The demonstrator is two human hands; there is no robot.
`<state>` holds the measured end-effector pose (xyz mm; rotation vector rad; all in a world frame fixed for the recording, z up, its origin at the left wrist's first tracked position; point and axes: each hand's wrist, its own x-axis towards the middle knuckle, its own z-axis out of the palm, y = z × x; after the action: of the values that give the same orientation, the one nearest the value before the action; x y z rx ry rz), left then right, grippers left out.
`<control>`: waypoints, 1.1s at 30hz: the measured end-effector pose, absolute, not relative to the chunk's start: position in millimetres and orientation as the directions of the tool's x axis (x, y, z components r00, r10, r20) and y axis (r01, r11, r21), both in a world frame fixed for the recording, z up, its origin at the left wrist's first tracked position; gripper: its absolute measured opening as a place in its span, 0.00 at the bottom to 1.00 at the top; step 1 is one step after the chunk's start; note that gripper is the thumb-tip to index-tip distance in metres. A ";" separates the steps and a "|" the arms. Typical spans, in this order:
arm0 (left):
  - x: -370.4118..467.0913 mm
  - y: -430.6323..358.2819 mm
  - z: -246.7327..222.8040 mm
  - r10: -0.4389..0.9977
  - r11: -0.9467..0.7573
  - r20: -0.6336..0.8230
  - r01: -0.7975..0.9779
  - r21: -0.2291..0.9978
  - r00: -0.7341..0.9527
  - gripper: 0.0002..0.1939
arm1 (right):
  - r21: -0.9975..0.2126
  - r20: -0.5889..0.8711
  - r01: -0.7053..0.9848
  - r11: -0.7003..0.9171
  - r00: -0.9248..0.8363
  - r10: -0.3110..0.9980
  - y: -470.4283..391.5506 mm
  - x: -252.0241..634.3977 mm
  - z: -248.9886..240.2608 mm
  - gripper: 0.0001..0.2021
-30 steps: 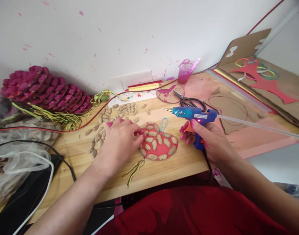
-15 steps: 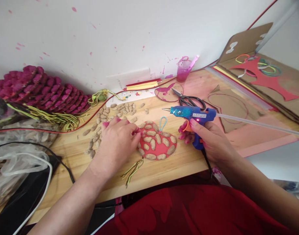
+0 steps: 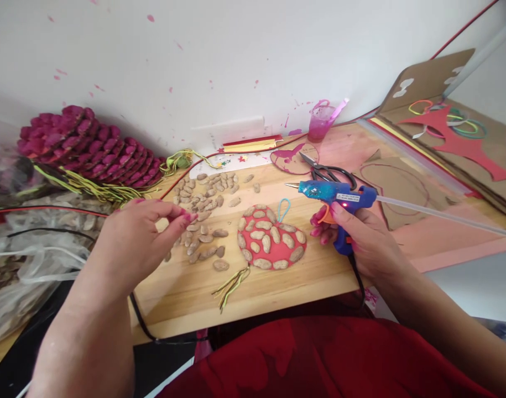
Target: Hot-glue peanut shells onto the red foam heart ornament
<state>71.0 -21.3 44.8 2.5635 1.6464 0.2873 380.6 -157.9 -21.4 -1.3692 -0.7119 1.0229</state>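
Observation:
My right hand (image 3: pixel 360 235) grips a blue hot glue gun (image 3: pixel 319 190), its nozzle pointing left and a small red light glowing on its body. A clear glue stick (image 3: pixel 435 213) runs out of its back. Left of the gun lies a red heart-shaped piece (image 3: pixel 281 255) with peanuts stuck over it, a light blue loop (image 3: pixel 283 209) at the top and a yellow-green yarn tassel (image 3: pixel 231 287) at the tip. My left hand (image 3: pixel 132 237) hovers over the left side of the loose peanuts (image 3: pixel 205 204), thumb and forefinger pinched together. Whatever is between them cannot be made out.
Black-handled scissors (image 3: pixel 331 174) lie behind the glue gun, near a pink cup (image 3: pixel 320 124). Stacked magenta pieces (image 3: pixel 95 146) lean against the wall. Plastic bags (image 3: pixel 32 271) and cables fill the left. Cardboard (image 3: pixel 402 188) with a drawn outline and red scraps (image 3: pixel 447 135) are at right.
My left hand has moved left, away from the heart's edge and over the peanut pile, uncovering the heart's left side. My right hand still holds the glue gun. The view has shifted slightly.

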 end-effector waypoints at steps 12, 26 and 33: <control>33.6 -44.6 20.5 0.943 -0.332 0.161 0.860 0.388 0.291 0.19 | -0.981 -0.182 -0.152 -0.122 0.490 0.852 -157.8 383.1 -23.6 0.17; 30.1 -55.2 11.0 0.928 -0.370 0.159 0.887 0.277 0.337 0.14 | -0.985 -0.169 -0.106 -0.133 0.513 0.842 -155.2 384.9 -24.5 0.14; 38.5 -50.4 4.3 0.922 -0.384 0.124 0.906 0.176 0.367 0.15 | -0.987 -0.158 -0.111 -0.117 0.510 0.845 -155.1 381.8 -21.0 0.15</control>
<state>38.5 -50.4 4.3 2.5320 1.6972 0.3097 381.8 -155.1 -21.0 -1.4650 -0.6753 0.9289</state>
